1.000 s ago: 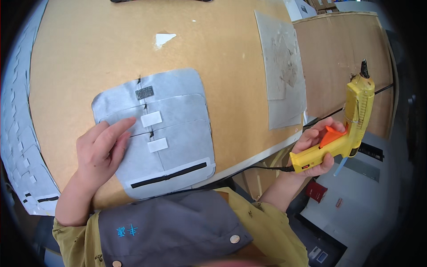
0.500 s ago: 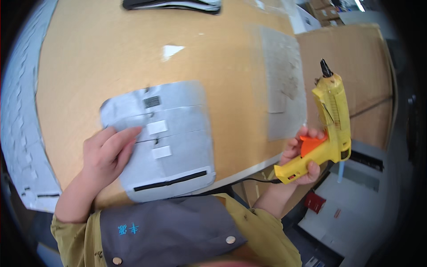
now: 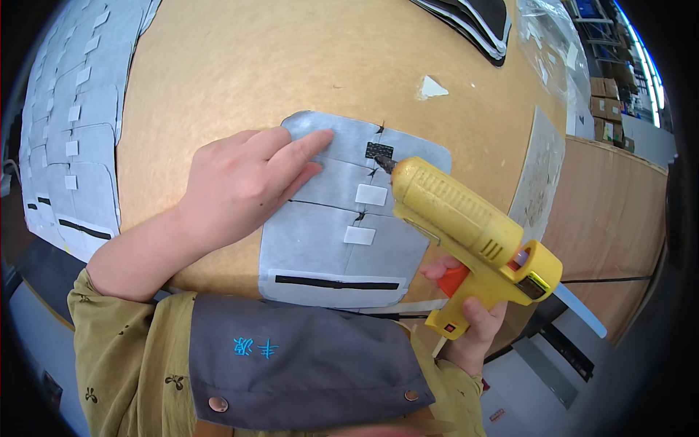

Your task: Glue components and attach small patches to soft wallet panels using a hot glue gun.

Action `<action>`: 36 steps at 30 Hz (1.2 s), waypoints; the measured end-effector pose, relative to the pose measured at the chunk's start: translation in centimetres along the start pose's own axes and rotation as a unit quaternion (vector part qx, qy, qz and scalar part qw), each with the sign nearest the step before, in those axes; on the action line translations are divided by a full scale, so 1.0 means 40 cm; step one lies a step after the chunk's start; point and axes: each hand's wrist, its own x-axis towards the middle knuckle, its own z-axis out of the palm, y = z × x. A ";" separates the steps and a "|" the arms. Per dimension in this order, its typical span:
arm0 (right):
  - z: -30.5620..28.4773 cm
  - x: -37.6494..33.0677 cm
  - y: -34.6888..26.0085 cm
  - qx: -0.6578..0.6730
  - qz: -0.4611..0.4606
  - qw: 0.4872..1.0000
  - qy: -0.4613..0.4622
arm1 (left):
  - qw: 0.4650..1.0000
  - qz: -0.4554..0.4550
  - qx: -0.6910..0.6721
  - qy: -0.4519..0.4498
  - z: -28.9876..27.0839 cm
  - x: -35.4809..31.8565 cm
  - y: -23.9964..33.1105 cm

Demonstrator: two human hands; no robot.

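Our left hand (image 3: 244,178), partly open and apparently empty, stretched its index finger over the upper left of a smooth grey, round-cornered panel (image 3: 320,237) lying flat on the tan tabletop (image 3: 218,95). Two white rectangles (image 3: 371,194) and a dark, textured patch (image 3: 375,149) lined its middle. Near the patch's lower edge we held the black nozzle (image 3: 385,164) of a ridged yellow plastic glue gun (image 3: 459,207), our right hand (image 3: 477,339) closed around its handle, fingers by the orange trigger (image 3: 452,280).

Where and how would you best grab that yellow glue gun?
Probably by its handle, from the person's side, as the right hand does: it slants that way, with the orange trigger in finger reach and the dark nozzle pointing away.
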 end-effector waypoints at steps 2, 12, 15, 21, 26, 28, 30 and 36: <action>-0.001 0.003 -0.002 -0.012 -0.001 1.000 -0.010 | 1.000 -0.004 0.014 -0.009 -0.002 -0.003 0.001; -0.003 0.012 -0.001 -0.020 -0.001 0.999 -0.028 | 1.000 -0.013 -0.004 -0.014 0.001 -0.006 0.001; 0.002 0.015 0.004 -0.013 -0.003 0.999 -0.030 | 1.000 -0.013 -0.005 -0.018 0.001 -0.006 0.001; 0.001 0.019 0.015 -0.022 -0.005 0.999 -0.029 | 1.000 -0.012 -0.011 -0.018 -0.002 -0.007 -0.006; -0.003 0.015 0.025 -0.024 -0.011 0.999 -0.027 | 1.000 -0.010 -0.013 -0.019 0.001 -0.016 -0.010; -0.001 0.014 0.027 -0.020 -0.011 1.000 -0.022 | 1.000 -0.012 -0.016 -0.018 0.002 -0.016 -0.010; -0.001 0.015 0.027 -0.027 -0.003 0.999 -0.023 | 1.000 -0.012 -0.016 -0.020 0.003 -0.016 -0.010; -0.015 0.025 0.043 -0.017 -0.014 0.999 -0.033 | 1.000 -0.014 -0.019 -0.021 0.005 -0.020 -0.012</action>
